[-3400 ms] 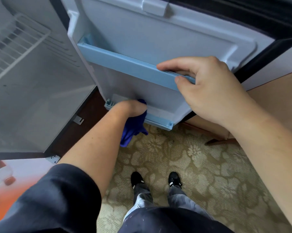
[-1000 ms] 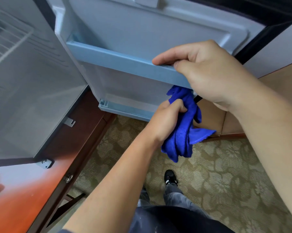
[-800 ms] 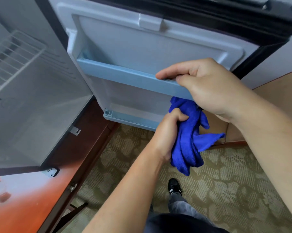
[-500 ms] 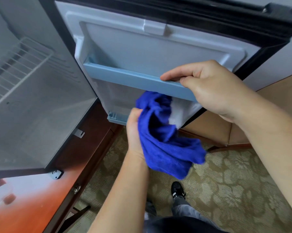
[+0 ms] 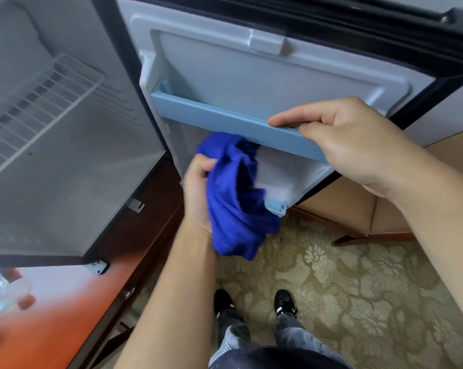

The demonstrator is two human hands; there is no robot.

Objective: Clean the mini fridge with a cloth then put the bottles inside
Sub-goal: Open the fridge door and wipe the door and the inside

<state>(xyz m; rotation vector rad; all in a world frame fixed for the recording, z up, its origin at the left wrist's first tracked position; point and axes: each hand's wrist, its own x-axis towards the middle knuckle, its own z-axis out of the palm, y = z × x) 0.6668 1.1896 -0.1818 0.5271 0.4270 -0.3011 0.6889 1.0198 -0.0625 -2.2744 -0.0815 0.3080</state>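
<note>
The left hand (image 5: pixel 197 190) has its grip closed round a bunched blue cloth (image 5: pixel 230 209), thumb and fingers pinching the upper folds while the rest hangs below the wrist. The cloth lies against the inner face of the open fridge door (image 5: pixel 251 73), between the upper door shelf (image 5: pixel 211 117) and the lower door shelf (image 5: pixel 277 205), and it hides most of the lower one. To the right, the right hand (image 5: pixel 358 147) has its grip closed on the right end of the upper door shelf, fingers hooked over its top edge and thumb on its front. Left of the door the fridge (image 5: pixel 65 169) stands open, with a white wire rack (image 5: pixel 33 113) far inside. At the near left, blurred bottles (image 5: pixel 4 291) sit on an orange bench (image 5: pixel 52 328), well apart from both hands. Below is patterned carpet (image 5: pixel 371 288), with the person's two black shoes (image 5: pixel 225 302) on it.
</note>
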